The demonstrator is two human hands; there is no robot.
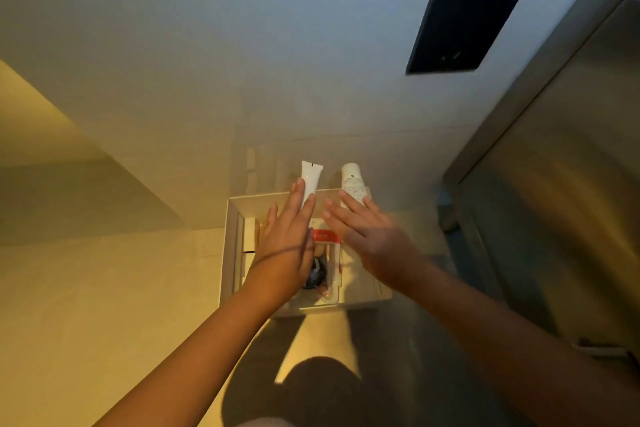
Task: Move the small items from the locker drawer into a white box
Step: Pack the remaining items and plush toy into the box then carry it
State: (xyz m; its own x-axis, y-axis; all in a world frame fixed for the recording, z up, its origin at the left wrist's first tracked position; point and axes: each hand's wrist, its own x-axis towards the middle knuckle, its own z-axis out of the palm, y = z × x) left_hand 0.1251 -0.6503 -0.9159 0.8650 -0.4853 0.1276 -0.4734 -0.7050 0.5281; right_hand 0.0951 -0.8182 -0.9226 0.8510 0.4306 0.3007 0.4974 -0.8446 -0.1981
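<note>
Left fingers (298, 189) pinching the tube (312, 173) low down, one finger on each side. Right fingers (346, 201) lying near straight, slightly spread, over the bottle (352, 180) base. The thumb is hidden, so I can't tell the grip.

Left hand (287, 239) and right hand (370, 239) hovering side by side over the box (231, 239), both items poking past its 12 o'clock rim. Box is holding a red-and-white packet (323, 236) and a dark round thing (317, 274) at centre, cartons (250, 236) at 9 o'clock. Metal face at 3 o'clock is probably the locker (554, 184). Black panel (464, 28) at 1 o'clock. Drawer not in view.

My read: placing step. Suggest pulling both tips back inside the rim, then lowering each item flat onto the free floor at 3 o'clock of the packet. Go one at a time so the bottle isn't rolling onto the tube.
</note>
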